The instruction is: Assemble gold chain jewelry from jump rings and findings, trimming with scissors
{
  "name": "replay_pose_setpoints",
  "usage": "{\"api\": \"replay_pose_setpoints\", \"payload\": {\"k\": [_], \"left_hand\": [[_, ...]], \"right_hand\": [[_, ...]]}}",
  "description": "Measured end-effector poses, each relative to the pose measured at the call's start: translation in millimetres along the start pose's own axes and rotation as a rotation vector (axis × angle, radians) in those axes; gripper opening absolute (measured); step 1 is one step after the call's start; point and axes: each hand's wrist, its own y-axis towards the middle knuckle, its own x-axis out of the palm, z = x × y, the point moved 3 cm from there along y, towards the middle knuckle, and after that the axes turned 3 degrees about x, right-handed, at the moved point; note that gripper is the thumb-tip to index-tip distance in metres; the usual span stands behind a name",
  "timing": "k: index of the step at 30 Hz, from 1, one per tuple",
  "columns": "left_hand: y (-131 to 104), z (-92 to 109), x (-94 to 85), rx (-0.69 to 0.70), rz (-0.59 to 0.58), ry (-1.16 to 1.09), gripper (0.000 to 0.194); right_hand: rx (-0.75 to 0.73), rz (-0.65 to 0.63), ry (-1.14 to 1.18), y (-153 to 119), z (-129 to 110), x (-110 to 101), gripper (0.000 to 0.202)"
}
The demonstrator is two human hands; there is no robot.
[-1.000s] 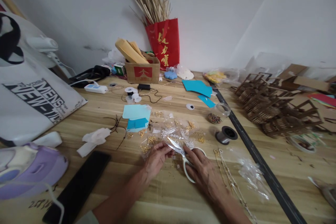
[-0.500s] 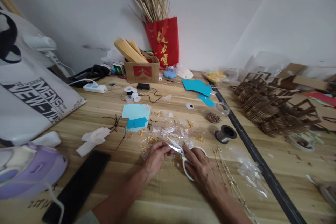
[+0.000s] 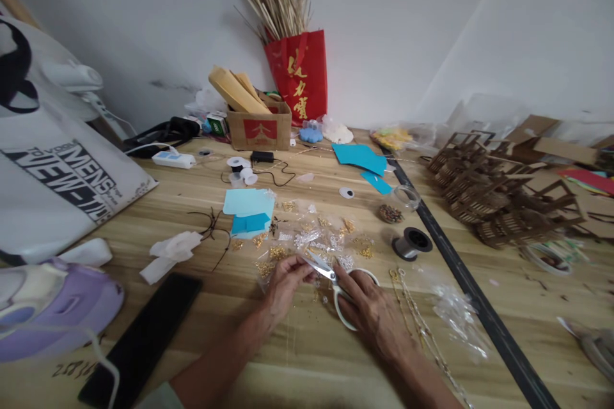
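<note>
My right hand [image 3: 367, 303] is closed on a pair of scissors [image 3: 341, 297] with white handles, its fingers through the loops. The steel blades point up and left, slightly parted, toward my left hand [image 3: 286, 284]. That hand has thumb and fingers pinched together at the blade tips; whatever sits between them is too small to make out. Just beyond both hands lie small clear bags and heaps of gold beads [image 3: 278, 252] and silver beads [image 3: 343, 260]. Gold and silver chains [image 3: 416, 313] lie on the table beside my right forearm.
A spool of grey wire [image 3: 411, 244] stands right of my hands, near a dish of brown beads [image 3: 391, 213]. Blue paper pieces [image 3: 249, 223] lie to the left. Brown wooden baskets [image 3: 503, 198] crowd the right, and a black slab [image 3: 144, 339] lies at front left.
Almost nothing differs. The scissor blades look slightly closer together, and both hands keep the same place.
</note>
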Motion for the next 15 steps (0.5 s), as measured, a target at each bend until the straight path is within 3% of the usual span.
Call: {"api": "replay_pose_setpoints", "payload": {"k": [9,15], "left_hand": [[-1.4,-0.8,0.4,-0.016,-0.011,-0.017,0.013],[1.3,1.7,-1.1,-0.029,-0.031,-0.131,0.015]], "right_hand": [[-0.013,0.013,0.082,0.4,0.9,1.3,0.039],[0.087,-0.037,0.385,2.2,2.8,-4.0,0.038]]}}
